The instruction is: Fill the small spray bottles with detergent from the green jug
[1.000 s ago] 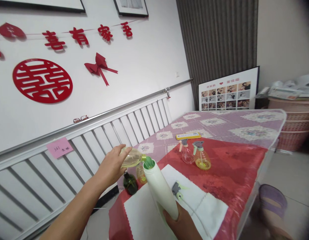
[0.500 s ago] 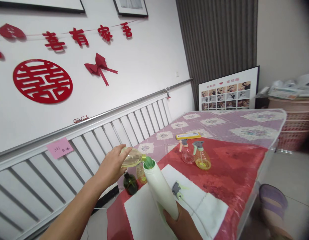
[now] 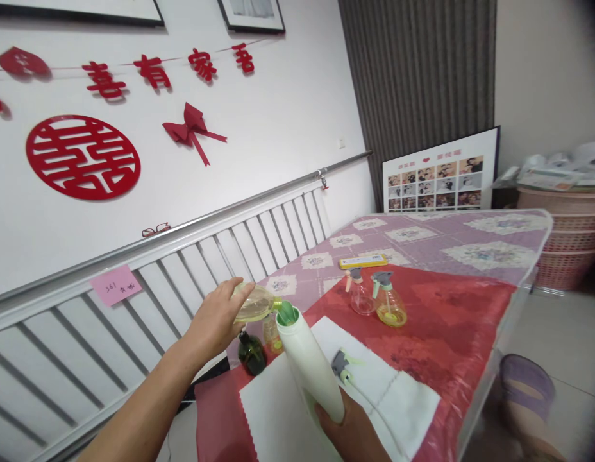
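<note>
My left hand (image 3: 220, 314) is wrapped round a clear yellowish spray bottle body (image 3: 256, 304), tipped on its side. Its neck meets the open mouth of a pale green bottle (image 3: 307, 359), and liquid seems to run in. Low on that bottle, which leans to the left, my right hand (image 3: 348, 423) grips it. A grey and green spray head (image 3: 342, 364) with its tube lies on the white cloth (image 3: 398, 404). Behind the pale bottle stand a dark green bottle (image 3: 252, 354) and a partly hidden yellowish bottle (image 3: 272, 333).
Two spray bottles, one pink-triggered (image 3: 361, 298) and one green-triggered (image 3: 390, 305), stand on the red cloth (image 3: 451, 321). Behind them lies a yellow and white case (image 3: 363, 262). A white radiator (image 3: 182, 289) runs along the left. A purple slipper (image 3: 527, 385) shows at the right.
Both hands and the two bottles they hold keep almost the same place. The red cloth's near left edge shows a little farther out to the left.
</note>
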Action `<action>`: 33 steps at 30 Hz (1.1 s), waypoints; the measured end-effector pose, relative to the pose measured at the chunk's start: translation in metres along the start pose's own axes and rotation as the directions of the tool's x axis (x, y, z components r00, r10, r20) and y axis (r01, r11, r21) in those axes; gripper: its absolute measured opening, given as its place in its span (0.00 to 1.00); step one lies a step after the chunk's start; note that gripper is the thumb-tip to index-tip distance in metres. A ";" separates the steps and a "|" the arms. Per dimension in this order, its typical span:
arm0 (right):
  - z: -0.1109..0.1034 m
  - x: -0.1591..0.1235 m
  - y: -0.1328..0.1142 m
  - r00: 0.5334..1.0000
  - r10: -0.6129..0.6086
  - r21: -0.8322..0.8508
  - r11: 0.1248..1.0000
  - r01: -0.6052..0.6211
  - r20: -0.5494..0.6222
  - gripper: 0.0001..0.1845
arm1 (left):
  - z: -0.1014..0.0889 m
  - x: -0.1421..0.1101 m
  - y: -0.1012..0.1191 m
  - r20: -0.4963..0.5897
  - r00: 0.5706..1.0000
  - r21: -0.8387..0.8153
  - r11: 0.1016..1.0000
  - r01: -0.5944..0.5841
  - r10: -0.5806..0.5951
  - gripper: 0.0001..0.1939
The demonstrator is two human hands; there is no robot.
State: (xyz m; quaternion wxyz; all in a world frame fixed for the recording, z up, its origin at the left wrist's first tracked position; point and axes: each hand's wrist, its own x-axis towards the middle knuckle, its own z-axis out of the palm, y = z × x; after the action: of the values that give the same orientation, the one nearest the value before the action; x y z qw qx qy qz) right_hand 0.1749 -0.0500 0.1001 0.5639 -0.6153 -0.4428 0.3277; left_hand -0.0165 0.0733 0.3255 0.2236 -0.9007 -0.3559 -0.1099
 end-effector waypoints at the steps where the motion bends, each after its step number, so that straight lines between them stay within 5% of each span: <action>1: 0.000 0.000 -0.002 1.000 -0.004 0.004 1.000 0.004 -0.002 0.21 | 0.000 0.000 0.000 -0.002 1.000 0.001 1.000 -0.002 0.002 0.38; 33: -0.001 -0.001 -0.003 0.999 -0.026 -0.006 1.000 0.026 0.025 0.21 | -0.002 0.000 0.001 -0.021 1.000 -0.002 1.000 -0.007 0.007 0.37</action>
State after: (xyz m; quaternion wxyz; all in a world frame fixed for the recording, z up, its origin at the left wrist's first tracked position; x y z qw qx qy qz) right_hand 0.1746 -0.0517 0.1035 0.5605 -0.6072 -0.4588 0.3266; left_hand -0.0158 0.0721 0.3267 0.2268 -0.9010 -0.3501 -0.1192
